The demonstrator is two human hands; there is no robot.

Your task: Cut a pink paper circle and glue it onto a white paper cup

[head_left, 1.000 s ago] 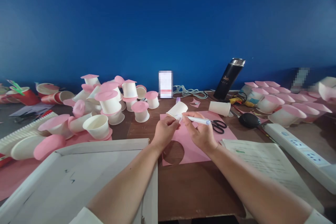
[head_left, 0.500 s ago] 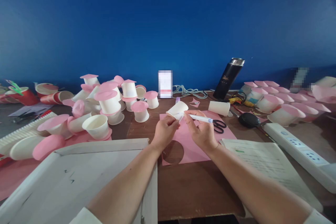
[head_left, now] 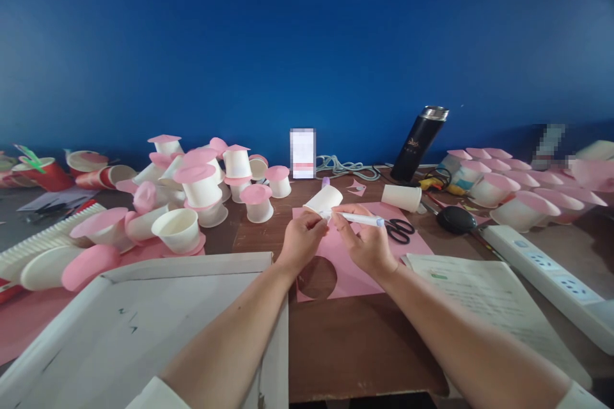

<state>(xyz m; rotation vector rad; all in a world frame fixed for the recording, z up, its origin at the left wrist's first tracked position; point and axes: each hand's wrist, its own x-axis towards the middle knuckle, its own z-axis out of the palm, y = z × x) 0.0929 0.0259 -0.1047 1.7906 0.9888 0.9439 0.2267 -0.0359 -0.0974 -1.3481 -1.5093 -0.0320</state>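
Note:
A white paper cup is tilted on its side in the fingers of my left hand, above a pink sheet with a round hole. My right hand grips a white glue pen, its tip end close to the cup's rim and the left fingertips. The exact contact there is too small to tell. Black-handled scissors lie on the sheet just right of my right hand. Behind them another white cup lies on its side.
Cups with pink paper discs crowd the left, more the right. A phone and black bottle stand behind. A white box lid, notebook and power strip lie nearer.
My right hand and the pen have shifted slightly left, closer to my left fingers. The cup in my left hand has turned a little.

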